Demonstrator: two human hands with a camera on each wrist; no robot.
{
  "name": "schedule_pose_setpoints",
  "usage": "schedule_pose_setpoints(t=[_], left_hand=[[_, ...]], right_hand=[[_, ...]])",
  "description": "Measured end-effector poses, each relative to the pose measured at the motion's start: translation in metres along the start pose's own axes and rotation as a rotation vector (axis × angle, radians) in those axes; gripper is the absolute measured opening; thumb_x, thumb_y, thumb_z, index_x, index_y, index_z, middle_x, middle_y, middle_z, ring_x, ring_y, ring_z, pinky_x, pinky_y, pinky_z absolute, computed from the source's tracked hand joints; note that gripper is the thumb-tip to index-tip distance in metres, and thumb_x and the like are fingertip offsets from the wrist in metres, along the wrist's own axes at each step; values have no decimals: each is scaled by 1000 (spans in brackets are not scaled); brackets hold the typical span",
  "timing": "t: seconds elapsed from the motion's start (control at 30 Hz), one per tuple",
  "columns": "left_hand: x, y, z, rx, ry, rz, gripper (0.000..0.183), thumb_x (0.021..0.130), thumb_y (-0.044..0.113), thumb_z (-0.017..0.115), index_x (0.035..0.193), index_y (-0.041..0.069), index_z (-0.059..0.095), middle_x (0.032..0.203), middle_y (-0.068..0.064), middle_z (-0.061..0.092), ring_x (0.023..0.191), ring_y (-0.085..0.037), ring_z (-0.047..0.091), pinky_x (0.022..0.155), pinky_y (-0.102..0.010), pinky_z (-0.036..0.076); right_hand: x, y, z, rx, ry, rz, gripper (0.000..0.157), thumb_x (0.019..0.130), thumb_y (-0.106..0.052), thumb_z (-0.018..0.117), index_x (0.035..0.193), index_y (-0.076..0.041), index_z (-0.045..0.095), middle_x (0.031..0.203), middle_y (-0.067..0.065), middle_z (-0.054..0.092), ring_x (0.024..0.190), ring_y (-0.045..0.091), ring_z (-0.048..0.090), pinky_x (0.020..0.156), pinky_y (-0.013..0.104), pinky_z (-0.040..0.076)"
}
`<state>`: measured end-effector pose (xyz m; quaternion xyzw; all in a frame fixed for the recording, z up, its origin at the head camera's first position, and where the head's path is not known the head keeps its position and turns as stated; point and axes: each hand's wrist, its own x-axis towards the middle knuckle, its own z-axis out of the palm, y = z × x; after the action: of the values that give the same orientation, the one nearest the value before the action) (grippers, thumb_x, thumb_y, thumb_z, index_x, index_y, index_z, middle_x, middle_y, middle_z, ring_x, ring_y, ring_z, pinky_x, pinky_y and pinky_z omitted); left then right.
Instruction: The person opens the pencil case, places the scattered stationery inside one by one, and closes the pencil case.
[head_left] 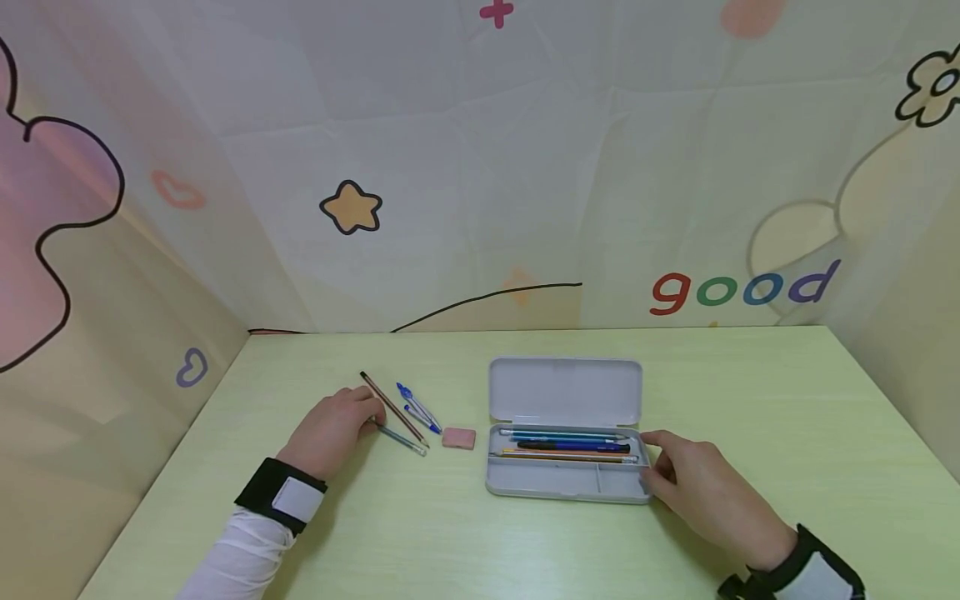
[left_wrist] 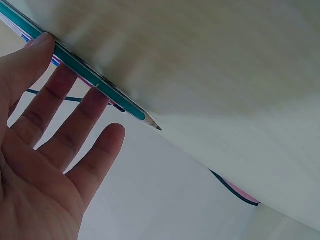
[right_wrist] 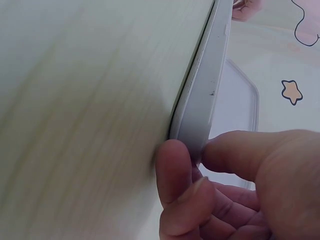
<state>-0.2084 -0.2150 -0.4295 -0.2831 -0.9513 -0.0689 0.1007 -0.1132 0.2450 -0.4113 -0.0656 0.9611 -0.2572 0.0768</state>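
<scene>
My left hand [head_left: 333, 429] pinches a teal pencil [head_left: 401, 439] low over the left of the table. In the left wrist view, the thumb lies across the pencil [left_wrist: 107, 89], with fingertips behind it and the sharpened tip bare. A grey pencil case [head_left: 543, 481] lies with its lid [head_left: 566, 389] folded back. My right hand [head_left: 708, 483] grips the case's right end between thumb and fingers, seen close up at the case wall [right_wrist: 197, 107]. Inside the case's rear compartment are several pencils and a dark blue pen [head_left: 573, 447].
Beside the left hand lie a brown pencil [head_left: 393, 408], a blue pen [head_left: 417, 406] and a blue-and-clear compass-like tool [head_left: 423, 420]. A pink eraser [head_left: 458, 438] sits left of the case. A printed cloth [head_left: 465, 208] hangs behind the pale table [head_left: 435, 542].
</scene>
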Motion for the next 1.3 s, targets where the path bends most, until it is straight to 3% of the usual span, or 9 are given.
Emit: schedule_pose_setpoints(t=[0.2, 0.63, 1.3], left_hand=[[-3, -2, 1, 9, 4, -1, 16, 83, 10, 78, 88, 20, 67, 93, 8, 60, 89, -18, 59, 77, -36, 49], [-9, 5, -13, -19, 50, 26, 17, 85, 4, 75, 91, 17, 66, 93, 6, 61, 87, -18, 57, 76, -36, 48], [-4, 22, -22, -13, 65, 26, 17, 86, 8, 75, 95, 18, 66, 101, 6, 62, 88, -16, 53, 78, -32, 48]], right_hand=[[0, 1, 0, 4, -14, 15, 52, 91, -17, 72, 135, 3, 54, 79, -2, 58, 68, 13, 51, 56, 25, 46], [1, -1, 0, 6, -18, 25, 53, 91, -17, 71, 137, 3, 53, 78, -1, 58, 66, 13, 52, 55, 24, 47], [1, -1, 0, 2, -18, 27, 55, 91, -18, 72, 138, 3, 52, 79, -1, 58, 67, 13, 52, 54, 24, 46]])
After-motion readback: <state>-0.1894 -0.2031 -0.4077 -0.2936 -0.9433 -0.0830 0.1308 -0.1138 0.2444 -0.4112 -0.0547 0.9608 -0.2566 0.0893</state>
